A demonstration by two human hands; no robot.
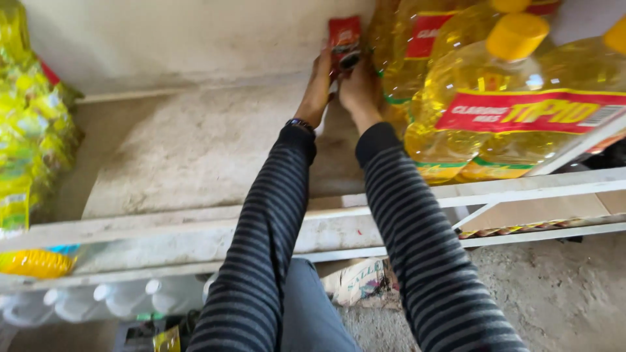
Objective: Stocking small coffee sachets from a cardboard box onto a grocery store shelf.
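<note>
Both my arms, in dark striped sleeves, reach to the back of a pale shelf (195, 150). My left hand (317, 85) and my right hand (357, 85) together grip a small red packet (343, 40), held upright against the back wall. A dark band sits on my left wrist. Just right of my right hand stand large bottles of yellow cooking oil (495, 104) with yellow caps and red labels.
Yellow packaged goods (29, 124) are stacked at the shelf's left end. Below the shelf's white front rail (163, 228) lie clear plastic bottles (117, 296) and a yellow item. A printed sack (362, 280) rests on the rough concrete floor.
</note>
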